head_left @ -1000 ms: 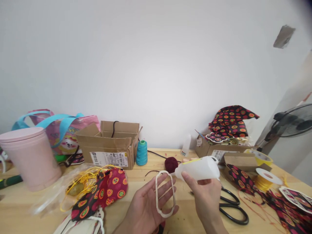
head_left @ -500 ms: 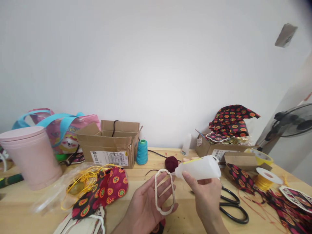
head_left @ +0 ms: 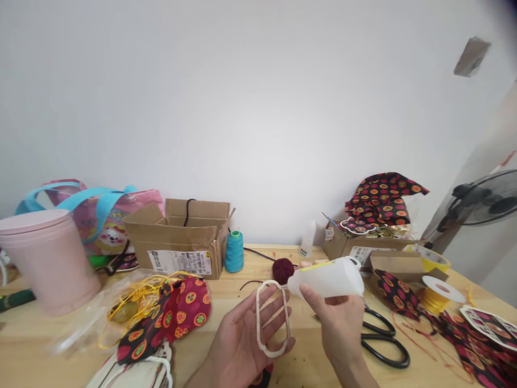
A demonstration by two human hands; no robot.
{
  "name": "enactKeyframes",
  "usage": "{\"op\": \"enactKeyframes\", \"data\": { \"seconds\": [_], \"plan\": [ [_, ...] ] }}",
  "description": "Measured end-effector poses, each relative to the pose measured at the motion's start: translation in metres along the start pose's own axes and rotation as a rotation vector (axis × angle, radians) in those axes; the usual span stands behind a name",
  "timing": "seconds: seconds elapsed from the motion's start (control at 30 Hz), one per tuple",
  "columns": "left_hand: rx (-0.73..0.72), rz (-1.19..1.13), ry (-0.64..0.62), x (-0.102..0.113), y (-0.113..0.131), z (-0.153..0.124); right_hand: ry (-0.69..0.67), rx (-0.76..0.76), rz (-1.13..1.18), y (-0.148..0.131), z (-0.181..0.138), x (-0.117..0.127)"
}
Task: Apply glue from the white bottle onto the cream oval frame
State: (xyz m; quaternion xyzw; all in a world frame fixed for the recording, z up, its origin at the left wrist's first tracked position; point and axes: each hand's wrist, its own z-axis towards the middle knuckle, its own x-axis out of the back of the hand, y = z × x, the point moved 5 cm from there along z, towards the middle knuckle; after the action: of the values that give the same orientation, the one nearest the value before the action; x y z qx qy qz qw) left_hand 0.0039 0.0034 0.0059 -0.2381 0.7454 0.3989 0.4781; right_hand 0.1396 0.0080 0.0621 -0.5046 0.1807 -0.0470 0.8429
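A thin off-white frame (head_left: 259,323), a long rounded rectangle with a scalloped outline, rests on the outstretched fingers of my left hand (head_left: 238,339), palm up. My right hand (head_left: 343,328) grips a translucent white squeeze bottle (head_left: 335,279) with a yellow stripe, tipped on its side. The bottle's nozzle meets the frame's upper right edge; whether anything flows out is too small to tell. Behind the bottle sits a ball of dark red yarn (head_left: 283,269). Black-handled scissors (head_left: 388,350) lie right of my right hand, their blades partly hidden.
A cardboard box (head_left: 173,242) and a teal thread cone (head_left: 234,253) stand at the back. Left are a pink canister (head_left: 48,264), yellow cord (head_left: 133,302) and patterned fabric (head_left: 189,307). A small bottle (head_left: 307,240), a yellow thread spool (head_left: 436,296) and a fan (head_left: 493,199) are rightward.
The bottle's nozzle stays at the frame's upper right edge. The view has shifted very slightly; both hands keep nearly the same pose.
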Motion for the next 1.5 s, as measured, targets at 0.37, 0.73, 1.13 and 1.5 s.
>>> {"op": "enactKeyframes", "data": {
  "seconds": [0.37, 0.73, 1.13, 1.5],
  "plan": [
    [0.044, 0.003, -0.027, -0.001, -0.006, 0.001, 0.038, -0.013, 0.021, -0.001, -0.004, -0.003],
    [0.075, 0.013, -0.067, -0.003, -0.013, 0.002, 0.078, -0.057, 0.039, 0.0, -0.008, -0.005],
    [0.079, 0.033, -0.045, 0.003, -0.015, 0.003, 0.046, -0.097, 0.105, 0.0, -0.009, -0.006],
    [0.112, 0.015, -0.036, 0.004, -0.018, 0.004, 0.113, -0.153, 0.088, -0.007, -0.015, -0.011]
  ]
}}
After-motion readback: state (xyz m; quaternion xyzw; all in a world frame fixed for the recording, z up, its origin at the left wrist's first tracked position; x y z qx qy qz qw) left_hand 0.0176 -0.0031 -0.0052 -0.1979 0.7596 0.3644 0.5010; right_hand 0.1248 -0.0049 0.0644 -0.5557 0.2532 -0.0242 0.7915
